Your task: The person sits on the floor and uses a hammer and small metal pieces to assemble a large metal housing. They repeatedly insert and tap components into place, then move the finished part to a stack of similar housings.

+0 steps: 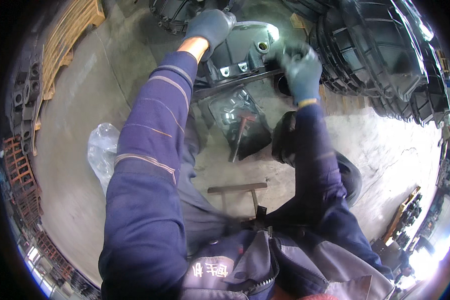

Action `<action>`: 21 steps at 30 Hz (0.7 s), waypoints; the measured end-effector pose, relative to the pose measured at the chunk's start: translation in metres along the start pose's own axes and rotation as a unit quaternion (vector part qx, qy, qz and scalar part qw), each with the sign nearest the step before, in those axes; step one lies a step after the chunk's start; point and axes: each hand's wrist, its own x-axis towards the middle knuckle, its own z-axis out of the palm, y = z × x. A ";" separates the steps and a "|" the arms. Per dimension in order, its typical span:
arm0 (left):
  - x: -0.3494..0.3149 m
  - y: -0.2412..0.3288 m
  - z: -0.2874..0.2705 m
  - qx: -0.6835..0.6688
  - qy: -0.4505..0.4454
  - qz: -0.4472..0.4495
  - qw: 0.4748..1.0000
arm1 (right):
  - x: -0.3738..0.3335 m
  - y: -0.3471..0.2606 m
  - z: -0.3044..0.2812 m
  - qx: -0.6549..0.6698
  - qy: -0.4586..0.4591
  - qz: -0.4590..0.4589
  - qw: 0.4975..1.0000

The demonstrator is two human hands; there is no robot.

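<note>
A dark cast-metal housing (pixel 237 47) stands in front of me, with a round hole near its right corner and small bright lugs along its near edge. My left hand (pixel 212 29), in a grey glove, is closed in a fist at the housing's upper left; what its fingers hold is hidden. To the right of the housing, my right hand (pixel 302 72) is gloved too and smeared by motion, so its fingers cannot be read. Below the housing, a hammer (pixel 241 132) with a reddish head lies on a dark plastic sheet (pixel 255 142) beside several small shiny metal pieces (pixel 233 106).
Large ribbed black castings (pixel 370 50) are stacked at the right. A wooden pallet (pixel 67 42) stands at the far left, near rusty orange racks (pixel 22 170). A clear plastic bag (pixel 102 150) lies on the floor by my left arm. Between my legs is a low stool-like frame (pixel 237 188).
</note>
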 end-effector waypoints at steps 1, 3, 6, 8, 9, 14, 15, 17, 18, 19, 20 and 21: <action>0.000 0.001 -0.001 -0.001 0.001 -0.001 1.000 | -0.021 0.015 0.005 0.030 -0.015 0.086 0.996; -0.002 0.004 -0.004 -0.001 -0.004 -0.013 1.000 | -0.074 0.046 0.014 -0.004 -0.076 0.140 0.987; -0.005 0.008 -0.011 0.012 -0.024 -0.005 1.000 | -0.154 0.086 0.033 -0.246 -0.253 0.166 0.921; -0.008 0.008 -0.016 -0.018 -0.054 0.028 0.998 | -0.188 0.108 0.043 -0.185 -0.325 0.251 0.893; -0.007 0.007 -0.019 -0.042 -0.086 0.029 0.995 | -0.199 0.117 0.050 -0.170 -0.302 0.279 0.896; -0.009 0.006 -0.019 -0.028 -0.122 0.077 0.989 | -0.200 0.142 0.092 0.036 -0.180 0.340 0.923; -0.009 0.007 -0.019 -0.020 -0.139 0.044 0.989 | -0.196 0.139 0.103 0.060 -0.147 0.383 0.910; -0.010 0.009 -0.018 -0.001 -0.158 0.044 0.986 | -0.182 0.124 0.115 0.249 -0.115 0.443 0.854; -0.010 0.011 -0.018 0.017 -0.146 0.058 0.987 | -0.171 0.114 0.120 0.322 -0.089 0.485 0.808; -0.011 0.013 -0.019 -0.029 -0.156 0.039 0.987 | -0.160 0.100 0.118 0.269 -0.133 0.383 0.874; -0.011 0.014 -0.021 -0.027 -0.159 0.045 0.986 | -0.148 0.086 0.112 0.195 -0.186 0.305 0.914; -0.011 0.015 -0.022 -0.025 -0.160 0.050 0.986 | -0.132 0.073 0.106 0.120 -0.238 0.218 0.939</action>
